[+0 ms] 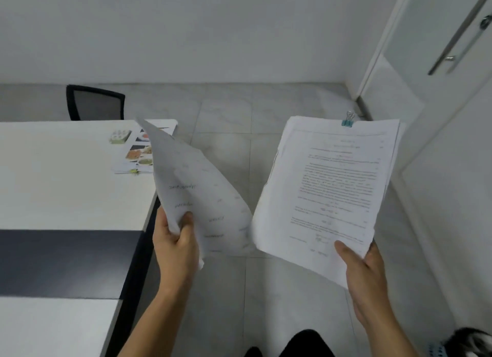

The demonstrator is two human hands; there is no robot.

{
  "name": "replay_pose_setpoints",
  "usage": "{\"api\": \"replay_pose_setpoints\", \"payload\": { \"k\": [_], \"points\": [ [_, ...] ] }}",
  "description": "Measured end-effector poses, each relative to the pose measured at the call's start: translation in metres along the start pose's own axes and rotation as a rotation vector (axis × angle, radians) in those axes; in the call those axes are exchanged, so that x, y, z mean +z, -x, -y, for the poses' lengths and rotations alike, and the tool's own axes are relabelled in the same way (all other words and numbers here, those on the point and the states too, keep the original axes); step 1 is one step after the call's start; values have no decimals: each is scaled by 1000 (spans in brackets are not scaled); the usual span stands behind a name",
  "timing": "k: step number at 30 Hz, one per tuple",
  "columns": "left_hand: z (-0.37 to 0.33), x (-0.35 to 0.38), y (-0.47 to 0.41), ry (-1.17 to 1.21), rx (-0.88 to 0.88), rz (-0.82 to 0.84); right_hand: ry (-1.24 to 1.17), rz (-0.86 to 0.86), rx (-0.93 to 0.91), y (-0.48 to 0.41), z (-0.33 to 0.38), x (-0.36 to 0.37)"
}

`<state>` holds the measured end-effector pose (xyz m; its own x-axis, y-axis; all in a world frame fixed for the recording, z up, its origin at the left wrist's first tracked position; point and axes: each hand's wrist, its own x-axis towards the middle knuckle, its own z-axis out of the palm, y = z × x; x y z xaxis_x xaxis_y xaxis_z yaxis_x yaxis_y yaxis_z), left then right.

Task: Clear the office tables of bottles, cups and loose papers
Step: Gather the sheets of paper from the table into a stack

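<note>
My left hand [175, 246] grips a loose white sheet [197, 194] by its lower edge; the sheet curls upward over the table's right edge. My right hand [366, 274] holds a thick stack of printed papers [330, 191] by its lower right corner, thumb on top. A teal binder clip [347, 120] fastens the stack's far edge. Both are held in the air above the floor, to the right of the white table [66, 175]. On the table's far right corner lie colourful picture brochures [138, 154] and a small green box [120, 136].
A black mesh chair [95, 103] stands behind the table. A dark strip [66, 260] separates this table from a nearer white one [53, 327]. Grey tiled floor [239, 116] spreads ahead. A glass door with a metal handle [458, 34] is at the right.
</note>
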<state>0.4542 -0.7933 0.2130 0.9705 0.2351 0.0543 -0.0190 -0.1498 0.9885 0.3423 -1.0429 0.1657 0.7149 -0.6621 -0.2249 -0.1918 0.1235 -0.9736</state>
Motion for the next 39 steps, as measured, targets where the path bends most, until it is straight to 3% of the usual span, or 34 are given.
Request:
{"api": "replay_pose_setpoints", "payload": {
  "k": [7, 14, 25, 35, 39],
  "points": [
    [0, 156, -105, -67, -4, -109, -33, 85, 2, -217, 15, 22],
    [-37, 254, -212, -101, -38, -338, 18, 344, -16, -405, 97, 88],
    [8, 303, -401, -25, -138, -735, 143, 654, -38, -612, 132, 298],
    [-4, 273, -613, -13, -168, -1028, 200, 969, -28, -732, 196, 556],
    [8, 258, -665, -47, -208, -1243, 257, 1153, 23, -759, 189, 661]
  ]
}}
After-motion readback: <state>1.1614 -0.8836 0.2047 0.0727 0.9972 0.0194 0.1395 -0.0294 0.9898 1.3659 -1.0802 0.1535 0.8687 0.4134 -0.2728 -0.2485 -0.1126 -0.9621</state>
